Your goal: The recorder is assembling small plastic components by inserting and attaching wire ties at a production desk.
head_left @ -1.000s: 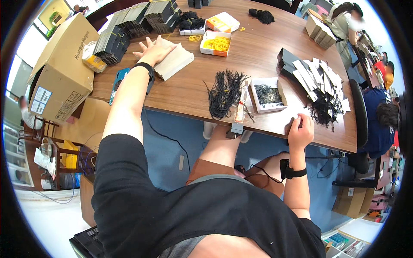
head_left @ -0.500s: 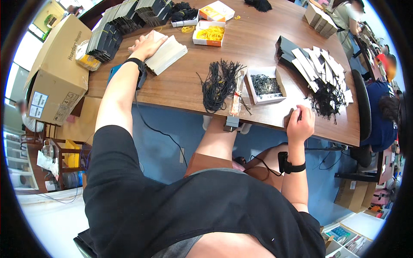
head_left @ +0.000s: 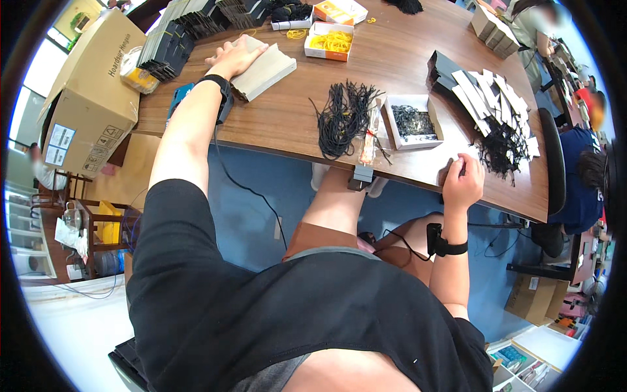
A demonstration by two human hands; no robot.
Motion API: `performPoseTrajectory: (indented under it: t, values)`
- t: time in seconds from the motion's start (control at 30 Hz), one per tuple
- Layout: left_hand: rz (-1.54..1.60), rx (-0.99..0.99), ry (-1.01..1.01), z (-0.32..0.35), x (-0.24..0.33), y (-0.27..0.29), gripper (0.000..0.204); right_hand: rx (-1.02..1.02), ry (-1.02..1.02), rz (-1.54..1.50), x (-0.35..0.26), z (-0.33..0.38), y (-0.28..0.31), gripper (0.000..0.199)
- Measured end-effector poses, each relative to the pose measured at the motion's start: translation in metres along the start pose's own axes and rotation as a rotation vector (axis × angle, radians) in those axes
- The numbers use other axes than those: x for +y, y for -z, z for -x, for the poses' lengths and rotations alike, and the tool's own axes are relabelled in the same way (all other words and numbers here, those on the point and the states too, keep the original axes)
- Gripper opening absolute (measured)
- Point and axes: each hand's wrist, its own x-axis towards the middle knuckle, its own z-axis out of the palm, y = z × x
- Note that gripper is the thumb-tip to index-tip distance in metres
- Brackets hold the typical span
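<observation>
Since a second ago my view has tilted, yet both hands stay put. My left hand (head_left: 234, 57) lies flat, fingers spread, on the tan cardboard stack (head_left: 264, 68). Loose black cords (head_left: 343, 117) and a white box of cords (head_left: 413, 122) sit untouched. My right hand (head_left: 462, 183) curls at the wooden table's edge (head_left: 418, 178); grip unclear. Strung white tags (head_left: 496, 111) look finished.

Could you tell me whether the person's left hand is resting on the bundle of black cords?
No, the left hand lies flat on a tan cardboard stack, well apart from the black cords.
</observation>
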Motion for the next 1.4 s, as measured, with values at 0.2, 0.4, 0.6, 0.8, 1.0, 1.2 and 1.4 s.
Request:
performPoseTrajectory:
  t: [0.2, 0.4, 0.6, 0.8, 1.0, 1.2, 1.4]
  values:
    - [-0.009, 0.019, -0.022, -0.001, -0.003, -0.004, 0.093, 0.02, -0.015, -0.005, -0.001, 0.001, -0.002, 0.01]
    - [0.025, 0.044, -0.057, 0.005, 0.001, -0.002, 0.091, 0.029, -0.005, -0.005, 0.002, 0.001, -0.002, 0.01]
    - [0.003, 0.068, -0.048, 0.006, 0.0, -0.006, 0.089, 0.032, -0.008, -0.021, 0.004, 0.003, -0.002, 0.011]
    - [-0.025, 0.442, -0.187, 0.025, 0.008, 0.003, 0.068, -0.006, -0.058, -0.05, 0.007, 0.003, -0.001, 0.012]
    - [-0.078, 0.511, -0.575, 0.14, 0.03, 0.0, 0.035, 0.016, -0.032, -0.065, 0.008, 0.005, -0.001, 0.012]
    - [-0.148, 0.642, -0.64, 0.167, 0.027, -0.022, 0.021, 0.031, 0.003, -0.061, 0.009, 0.005, -0.001, 0.011]
    - [-0.272, 0.667, -0.709, 0.134, 0.03, -0.022, 0.013, 0.046, 0.013, -0.078, 0.009, 0.006, 0.0, 0.011]
